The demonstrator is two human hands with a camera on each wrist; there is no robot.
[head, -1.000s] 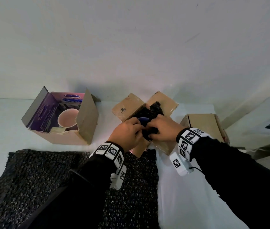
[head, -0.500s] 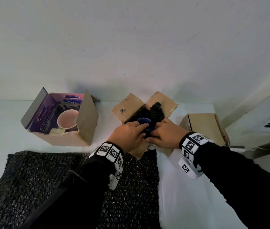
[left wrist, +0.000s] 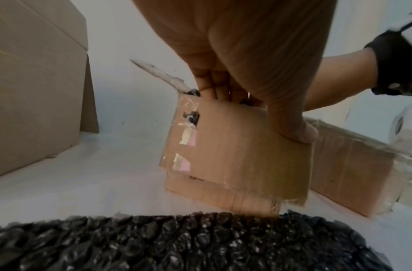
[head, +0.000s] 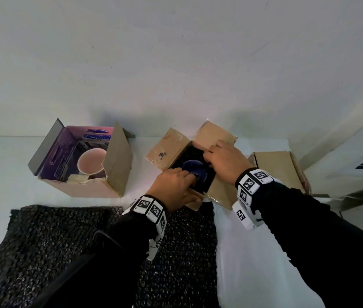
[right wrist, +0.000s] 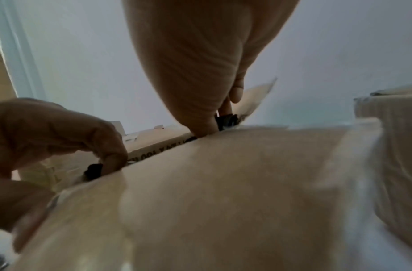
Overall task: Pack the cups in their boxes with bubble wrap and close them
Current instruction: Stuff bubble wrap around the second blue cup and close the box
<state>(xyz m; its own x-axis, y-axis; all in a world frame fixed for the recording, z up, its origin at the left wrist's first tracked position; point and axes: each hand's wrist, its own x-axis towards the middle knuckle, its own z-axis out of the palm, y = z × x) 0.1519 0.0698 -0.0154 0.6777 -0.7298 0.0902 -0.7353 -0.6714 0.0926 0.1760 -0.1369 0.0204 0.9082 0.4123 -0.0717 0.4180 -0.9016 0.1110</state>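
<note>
The middle brown box (head: 167, 150) stands with its flaps spread. A blue cup (head: 192, 168) sits inside, packed round with black bubble wrap (head: 188, 154). My left hand (head: 187, 181) holds the box's near side: its fingers (left wrist: 209, 89) dip inside at the cup's rim and its thumb presses the near flap (left wrist: 235, 155) from outside. My right hand (head: 209, 156) reaches into the far right corner with fingers bent down on the wrap. In the right wrist view the thumb (right wrist: 204, 126) digs in beside a black tuft (right wrist: 225, 119).
To the left an open purple-lined box (head: 116, 165) holds a pale pink cup (head: 91, 164). A closed brown box (head: 276, 167) lies on the right. A large black bubble wrap sheet (head: 65, 252) covers the white table's (head: 242, 263) near left.
The tuft of wrap that stuck up above the box has been pushed down inside. My right hand has moved from the near rim to the far right corner, uncovering the cup.
</note>
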